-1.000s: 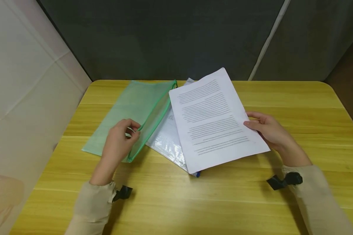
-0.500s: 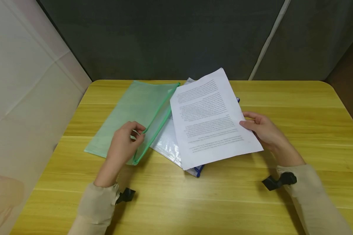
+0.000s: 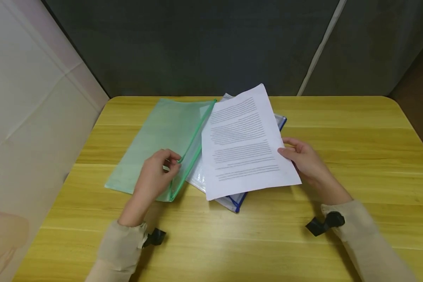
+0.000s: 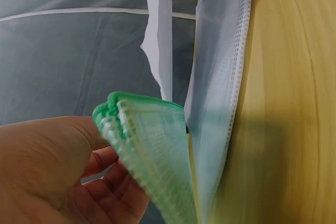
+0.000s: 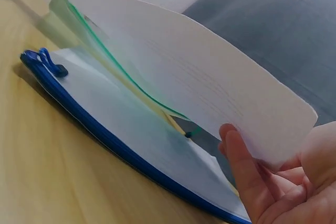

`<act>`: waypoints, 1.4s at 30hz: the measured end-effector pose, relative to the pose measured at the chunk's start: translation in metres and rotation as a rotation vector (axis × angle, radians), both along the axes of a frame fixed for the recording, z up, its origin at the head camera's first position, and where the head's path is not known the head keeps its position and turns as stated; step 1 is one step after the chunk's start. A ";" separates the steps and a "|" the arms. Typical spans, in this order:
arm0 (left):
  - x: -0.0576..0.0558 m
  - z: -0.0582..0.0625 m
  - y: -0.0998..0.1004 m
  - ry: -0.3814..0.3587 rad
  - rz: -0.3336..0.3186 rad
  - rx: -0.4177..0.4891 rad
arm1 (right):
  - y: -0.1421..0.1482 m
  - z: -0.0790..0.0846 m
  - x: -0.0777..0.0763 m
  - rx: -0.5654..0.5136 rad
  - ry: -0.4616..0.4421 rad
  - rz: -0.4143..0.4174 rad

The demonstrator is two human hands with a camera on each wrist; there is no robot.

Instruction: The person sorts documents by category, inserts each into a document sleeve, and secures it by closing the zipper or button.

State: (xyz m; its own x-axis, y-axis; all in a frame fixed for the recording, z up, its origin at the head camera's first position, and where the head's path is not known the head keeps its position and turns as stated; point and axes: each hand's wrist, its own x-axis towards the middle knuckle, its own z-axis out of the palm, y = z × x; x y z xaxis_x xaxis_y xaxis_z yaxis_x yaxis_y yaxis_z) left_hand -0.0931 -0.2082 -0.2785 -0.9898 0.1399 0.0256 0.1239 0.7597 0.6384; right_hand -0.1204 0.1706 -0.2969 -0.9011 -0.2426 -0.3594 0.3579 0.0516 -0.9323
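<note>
My left hand (image 3: pixel 155 172) pinches the upper edge of a green zip document pouch (image 3: pixel 148 133), and its zip side gapes toward the right. In the left wrist view the pouch's green edge (image 4: pixel 142 103) stands lifted at the fingertips. A printed sheet of paper (image 3: pixel 244 145) hangs from my right hand (image 3: pixel 304 162), thumb on top and fingers beneath its right edge. The sheet's left side lies right at the pouch's mouth. Beneath the sheet rests a clear zip pouch with blue trim (image 3: pixel 237 201), mostly covered by it. From the right wrist, its blue zip (image 5: pixel 115 142) shows along the table.
Both pouches lie on a wood-grain table (image 3: pixel 225 246). A dark grey cloth wall (image 3: pixel 197 47) rises behind the far edge, and a pale cloth (image 3: pixel 38 98) hangs at the left. Small black devices are strapped at both wrists.
The sheet has moved left toward the green pouch, uncovering more of the blue-trimmed pouch. The left hand has shifted slightly right with the green edge.
</note>
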 end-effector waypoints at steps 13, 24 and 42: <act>0.002 -0.006 0.015 -0.022 -0.017 -0.015 | -0.028 -0.007 0.005 -0.045 0.055 -0.112; 0.005 -0.010 0.026 -0.039 -0.026 -0.028 | -0.044 -0.013 0.008 0.009 0.106 -0.131; 0.007 -0.010 0.030 -0.039 -0.036 -0.013 | -0.065 -0.012 0.013 0.034 0.203 0.006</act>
